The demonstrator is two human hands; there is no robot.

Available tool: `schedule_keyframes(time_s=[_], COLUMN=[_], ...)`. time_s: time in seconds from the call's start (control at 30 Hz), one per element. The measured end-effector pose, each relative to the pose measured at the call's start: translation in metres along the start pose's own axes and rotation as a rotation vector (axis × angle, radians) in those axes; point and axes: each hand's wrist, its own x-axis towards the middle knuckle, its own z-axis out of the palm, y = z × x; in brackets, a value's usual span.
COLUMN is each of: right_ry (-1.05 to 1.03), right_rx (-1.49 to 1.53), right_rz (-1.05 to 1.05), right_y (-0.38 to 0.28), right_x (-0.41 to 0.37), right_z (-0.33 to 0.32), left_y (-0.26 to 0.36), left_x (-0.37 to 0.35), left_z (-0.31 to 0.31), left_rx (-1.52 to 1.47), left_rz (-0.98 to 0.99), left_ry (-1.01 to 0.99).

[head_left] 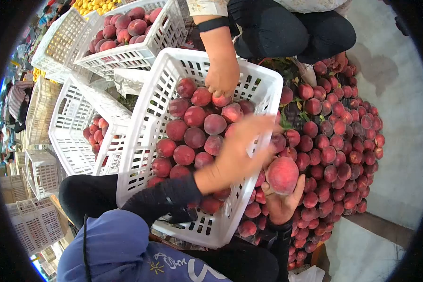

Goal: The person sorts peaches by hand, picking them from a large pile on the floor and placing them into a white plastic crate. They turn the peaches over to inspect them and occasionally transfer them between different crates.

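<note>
The right hand [283, 206] cups a peach [282, 175] just beside the white crate [171, 70] (heaped with fruit). The left hand [242, 151] crosses the crate's rim, blurred, so I cannot tell its grip.

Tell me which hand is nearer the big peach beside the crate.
Right. The right hand cups the big peach from below; the left hand lies beside it to the left, over the white crate's edge.

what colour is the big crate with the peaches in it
White: the slotted plastic crate is white all over, and it shows best in the head view.
</note>
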Motion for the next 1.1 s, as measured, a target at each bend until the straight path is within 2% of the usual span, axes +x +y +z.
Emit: schedule_keyframes(time_s=[0.07,0.13,0.17,0.23,0.27,0.33,0.4,0.47,0.53,0.67,0.8,0.9,1.07,1.1], right_ry=[-0.155,-0.076,-0.044,0.009,0.029,0.012,0.065,0.032,0.042,0.052,0.069,0.064,0.081,0.091], right_rx=[0.471,0.469,0.505,0.583,0.597,0.593,0.644,0.583,0.614,0.622,0.555,0.526,0.544,0.558], right_rz=[0.117,0.067,0.06,0.064,0.054,0.1,0.12,0.125,0.117,0.139,0.161,0.151,0.164,0.174], right_y=[0.001,0.001,0.003,0.008,0.01,0.014,0.016,0.018,0.02,0.024,0.029,0.029,0.029,0.03], right_x=[0.007,0.009,0.009,0.009,0.009,0.008,0.006,0.009,0.011,0.011,0.01,0.011,0.011,0.012], right_z=[-0.018,-0.024,-0.025,-0.031,-0.032,-0.032,-0.036,-0.039,-0.044,-0.05,-0.057,-0.057,-0.055,-0.054], left_y=[-0.072,-0.126,-0.147,-0.176,-0.186,-0.201,-0.204,-0.206,-0.199,-0.199,-0.195,-0.192,-0.228,-0.23], left_x=[-0.002,-0.003,-0.001,0.007,0.013,0.028,0.049,0.06,0.066,0.059,0.051,0.05,0.042,0.034], left_z=[-0.009,-0.013,-0.01,-0.002,0.002,0.011,0.016,0.013,0.006,-0.009,-0.006,-0.005,-0.035,-0.039], left_rx=[0.221,0.563,0.556,1.193,1.179,1.28,1.234,1.173,1.101,0.771,0.719,0.461,0.53,0.576], left_rz=[-0.12,0.002,0.0,0.35,0.358,0.242,0.133,0.148,0.141,-0.023,-0.114,-0.148,-0.111,-0.045], left_ry=[-0.044,-0.25,-0.262,-0.642,-0.666,-0.98,-1.179,-1.291,-1.253,-0.961,-0.856,-0.77,-0.672,-0.68])
